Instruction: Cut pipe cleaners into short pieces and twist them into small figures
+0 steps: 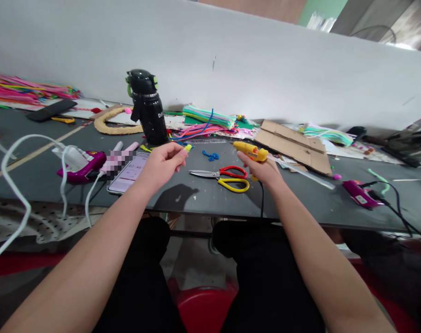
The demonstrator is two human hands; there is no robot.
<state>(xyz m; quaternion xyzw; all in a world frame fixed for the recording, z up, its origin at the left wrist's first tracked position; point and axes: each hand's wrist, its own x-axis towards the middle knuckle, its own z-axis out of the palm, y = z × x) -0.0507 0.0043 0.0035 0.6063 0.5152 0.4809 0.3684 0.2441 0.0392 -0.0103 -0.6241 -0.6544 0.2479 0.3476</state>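
Observation:
Between the fingertips of my left hand [166,163] is a small yellow-green piece [188,147], too small to name more exactly. My right hand [260,167] is wrapped round a yellow hot glue gun [251,151], its nozzle pointing left and a clear glue stick [302,172] sticking out of its back. On the table between my hands lies a pair of scissors [215,174] with one red and one yellow handle, blades toward the left. Just beyond them sits a small twisted blue piece [210,156], apart from both hands.
A black bottle [151,111] stands behind my left hand. Left of that hand are a phone [129,173] and a purple power socket [82,166] with white cables. Cardboard [293,144] and bundles of pipe cleaners [210,115] line the back. Another purple socket [361,194] lies right.

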